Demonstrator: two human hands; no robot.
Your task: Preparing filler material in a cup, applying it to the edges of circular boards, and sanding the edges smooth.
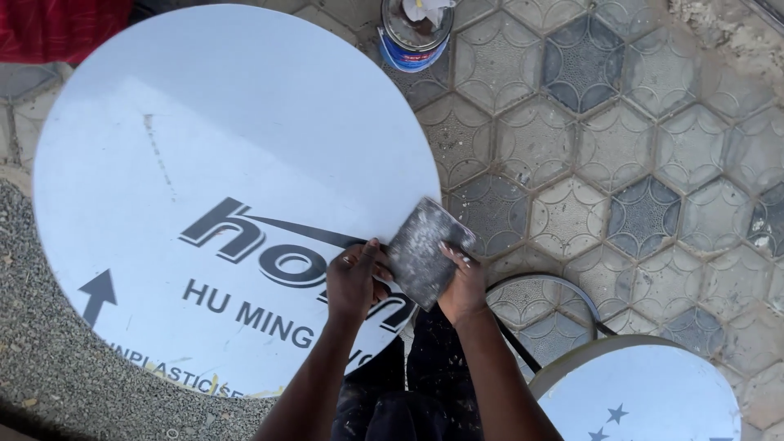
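Observation:
A large pale grey round dish (pixel 204 139) with dark lettering and an arrow lies tilted in front of me. Both hands hold a worn grey rectangular sheet, like sandpaper (pixel 425 249), at the dish's lower right rim. My left hand (pixel 355 282) grips the sheet's left edge over the dish's printed area. My right hand (pixel 464 286) grips its right edge, just off the rim. My dark paint-speckled trousers (pixel 425 367) show below the hands.
A blue and white paint can (pixel 415 33) stands on the patterned paving at the top. A second pale dish with dark stars (pixel 645 400) lies at the lower right beside a metal hoop (pixel 572 286). Gravel (pixel 57 367) lies at the lower left, red cloth (pixel 57 24) at the top left.

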